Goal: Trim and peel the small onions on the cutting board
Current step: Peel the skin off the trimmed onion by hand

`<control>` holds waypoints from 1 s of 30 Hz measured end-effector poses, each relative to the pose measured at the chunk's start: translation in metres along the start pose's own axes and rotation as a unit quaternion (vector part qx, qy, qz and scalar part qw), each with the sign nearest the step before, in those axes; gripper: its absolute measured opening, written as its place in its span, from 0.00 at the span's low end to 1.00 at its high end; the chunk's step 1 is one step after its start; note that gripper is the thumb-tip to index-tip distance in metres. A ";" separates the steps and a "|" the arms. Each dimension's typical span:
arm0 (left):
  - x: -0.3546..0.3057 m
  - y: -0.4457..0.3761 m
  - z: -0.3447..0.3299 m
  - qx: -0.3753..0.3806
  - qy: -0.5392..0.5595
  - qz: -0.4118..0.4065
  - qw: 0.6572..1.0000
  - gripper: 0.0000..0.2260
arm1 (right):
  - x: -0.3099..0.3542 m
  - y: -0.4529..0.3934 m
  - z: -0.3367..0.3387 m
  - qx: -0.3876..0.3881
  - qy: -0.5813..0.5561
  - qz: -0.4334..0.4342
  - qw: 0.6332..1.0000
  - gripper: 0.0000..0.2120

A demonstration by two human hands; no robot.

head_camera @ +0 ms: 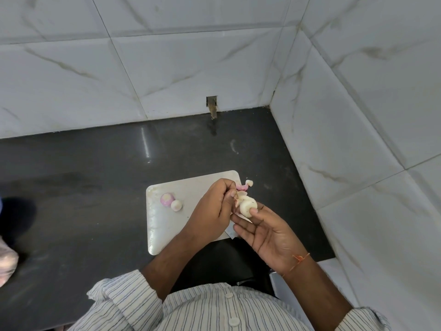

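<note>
Far left on the white cutting board [167, 225], two small onions are lying side by side and touching: a pinkish one [167, 199] and, just right of it, a paler one [176, 205] that looks already peeled. Moving right, the left hand [212, 209] is hovering over the board's right half with its fingertips [230, 194] pinched on a flap of papery skin [239, 195] that is coming away from the onion [248, 205] being worked on. That onion is sitting above the board's right edge, pinned between the thumb and fingertips of the right hand [267, 232], whose palm is lying open and turned up beneath it. A curl of pink peel [244, 186] is resting just past the board's far right corner on the dark countertop [95, 187]. What may be a knife blade is peeking out under the hands, too hidden to be sure. To do this peel well, the left hand should be pulling the skin down toward the root in one strip while the right is turning the onion slowly, gripping firmly since the bare flesh will likely be slippery.
</note>
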State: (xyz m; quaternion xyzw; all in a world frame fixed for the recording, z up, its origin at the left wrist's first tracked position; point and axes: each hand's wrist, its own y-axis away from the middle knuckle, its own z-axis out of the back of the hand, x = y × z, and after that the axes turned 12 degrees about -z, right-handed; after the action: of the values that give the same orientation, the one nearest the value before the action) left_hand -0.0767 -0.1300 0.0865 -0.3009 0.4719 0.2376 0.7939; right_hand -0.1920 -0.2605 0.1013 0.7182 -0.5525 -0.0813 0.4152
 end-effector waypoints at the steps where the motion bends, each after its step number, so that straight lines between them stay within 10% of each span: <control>1: 0.001 0.000 0.000 -0.007 0.000 0.001 1.000 0.14 | 0.000 0.000 0.001 -0.005 0.006 0.003 1.000 0.17; 16: 0.006 -0.014 -0.005 -0.040 0.022 0.028 0.999 0.09 | 0.004 0.000 0.014 -0.071 0.157 0.018 0.985 0.19; 30: 0.050 -0.023 -0.031 0.140 -0.021 0.144 0.980 0.08 | 0.005 -0.006 0.041 -0.137 0.154 0.067 0.976 0.25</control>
State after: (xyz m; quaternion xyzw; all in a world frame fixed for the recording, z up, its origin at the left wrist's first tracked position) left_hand -0.0579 -0.1634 0.0363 -0.1111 0.5222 0.2872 0.7953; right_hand -0.2092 -0.2854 0.0733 0.6194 -0.5124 -0.0167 0.5946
